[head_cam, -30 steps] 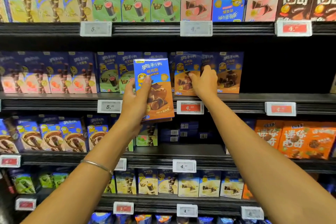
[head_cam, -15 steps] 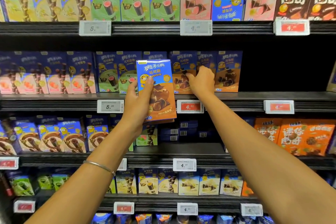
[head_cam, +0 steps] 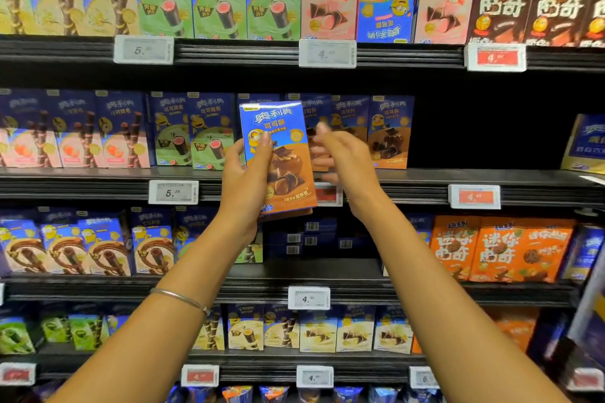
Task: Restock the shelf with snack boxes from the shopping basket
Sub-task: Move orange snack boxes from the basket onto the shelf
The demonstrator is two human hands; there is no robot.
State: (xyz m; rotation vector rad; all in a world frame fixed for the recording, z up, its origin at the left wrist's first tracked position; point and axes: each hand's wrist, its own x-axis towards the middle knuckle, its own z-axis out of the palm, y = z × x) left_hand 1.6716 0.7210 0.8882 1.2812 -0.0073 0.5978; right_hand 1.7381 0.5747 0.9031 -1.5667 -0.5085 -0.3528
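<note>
Snack box (head_cam: 278, 154), blue above and brown below, stands upright in the left hand (head_cam: 247, 180). The thumb lies across its front face and the fingers wrap behind, so the grip is firm. A second edge shows under its bottom rim, which may be another box held behind it; I cannot tell. The right hand (head_cam: 347, 160) hovers just beside the box's right edge. It is blurred, with the fingers loosely spread and nothing in them as far as I can see.

Just behind both hands runs the shelf (head_cam: 409, 181) at chest height. A row of matching boxes (head_cam: 389, 131) stands face-out on it, ending at a dark bare stretch to the right.

The step in hand looks like getting this box into that row. The bare stretch lies on the right hand's side, so handing the box over seems sensible. The right hand should pinch it by the two side edges, keeping the printed face forward and the top up.

From there, the base should land on the shelf lip first. The box then slides back until its front is flush with its neighbour. The standing boxes are thin and probably light, so a careless knuckle could topple them. The left hand should let go only once the right hand has a sure hold.

The shopping basket is out of view.
</note>
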